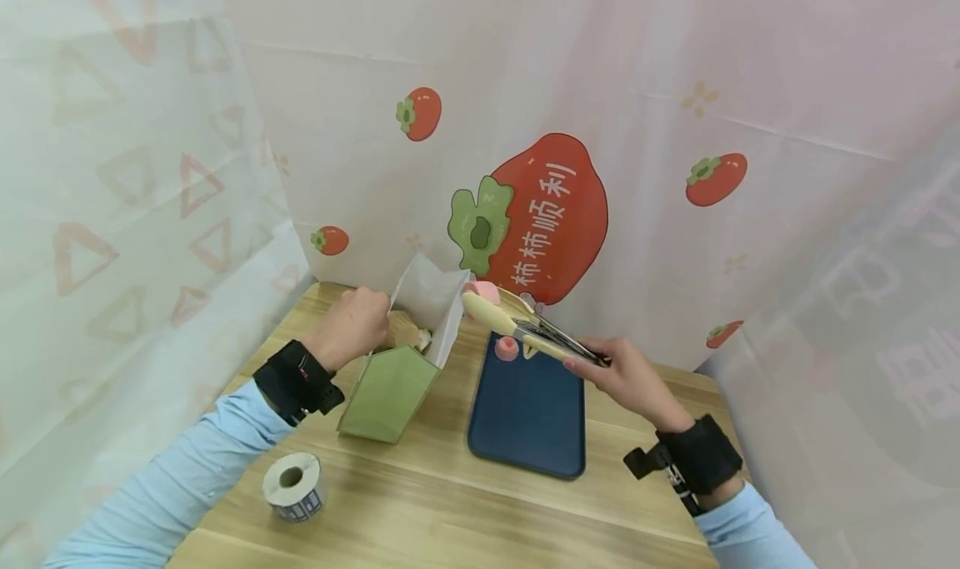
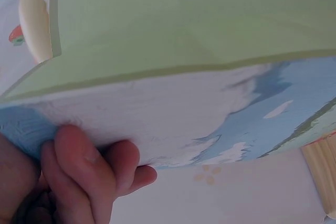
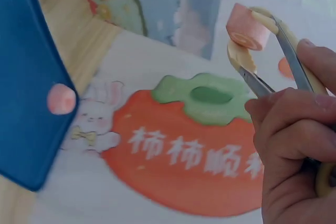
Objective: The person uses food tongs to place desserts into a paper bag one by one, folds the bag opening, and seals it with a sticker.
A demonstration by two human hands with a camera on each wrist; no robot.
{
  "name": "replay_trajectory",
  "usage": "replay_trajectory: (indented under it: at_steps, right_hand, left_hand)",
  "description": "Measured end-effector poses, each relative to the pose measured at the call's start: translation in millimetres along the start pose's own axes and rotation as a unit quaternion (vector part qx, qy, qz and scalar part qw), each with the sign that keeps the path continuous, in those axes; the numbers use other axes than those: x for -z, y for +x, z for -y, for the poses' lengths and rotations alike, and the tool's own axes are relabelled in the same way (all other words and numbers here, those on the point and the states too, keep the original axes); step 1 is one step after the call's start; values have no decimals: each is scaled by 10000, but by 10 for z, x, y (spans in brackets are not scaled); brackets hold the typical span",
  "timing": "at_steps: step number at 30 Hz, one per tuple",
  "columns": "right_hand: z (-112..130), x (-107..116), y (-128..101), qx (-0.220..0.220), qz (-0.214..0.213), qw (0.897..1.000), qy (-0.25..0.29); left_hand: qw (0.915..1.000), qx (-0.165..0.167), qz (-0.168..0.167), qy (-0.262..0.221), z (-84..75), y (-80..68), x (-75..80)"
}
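Note:
My left hand (image 1: 352,326) grips the open top edge of a green paper bag (image 1: 390,390) standing on the wooden table; in the left wrist view its fingers (image 2: 94,169) curl round the bag's edge (image 2: 173,108). My right hand (image 1: 626,377) holds cream-tipped metal tongs (image 1: 525,327). The tongs pinch a pink roll-shaped piece (image 1: 482,290) just right of the bag's mouth, seen also as the pink piece (image 3: 247,27) between the tong tips. A second pink piece (image 1: 507,348) lies on the far end of a dark blue tray (image 1: 528,415).
A roll of labels (image 1: 292,486) sits near the table's front left. Printed curtains with a red persimmon picture (image 1: 551,219) close in the table at the back and both sides. The table's edge (image 1: 697,369) runs behind the tray.

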State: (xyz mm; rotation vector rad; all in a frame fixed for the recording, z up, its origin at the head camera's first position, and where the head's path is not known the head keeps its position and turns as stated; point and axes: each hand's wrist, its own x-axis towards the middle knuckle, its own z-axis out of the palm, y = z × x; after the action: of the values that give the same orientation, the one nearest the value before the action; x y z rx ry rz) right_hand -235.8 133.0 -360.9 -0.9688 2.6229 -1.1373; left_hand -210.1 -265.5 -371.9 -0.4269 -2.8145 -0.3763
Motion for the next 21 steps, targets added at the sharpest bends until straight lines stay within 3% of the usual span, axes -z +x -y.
replay_trajectory:
  at_steps: [4, 11, 21]
  right_hand:
    - [230, 77, 242, 499, 365, 9970, -463]
    - [553, 44, 641, 954, 679, 9829, -1422]
    - [839, -168, 984, 861, 1672, 9623, -1963]
  left_hand:
    - [10000, -28, -56, -33, -7, -7, 4]
    - [10000, -2, -43, 28, -35, -6, 8]
    - [10000, 61, 65, -41, -68, 21, -7]
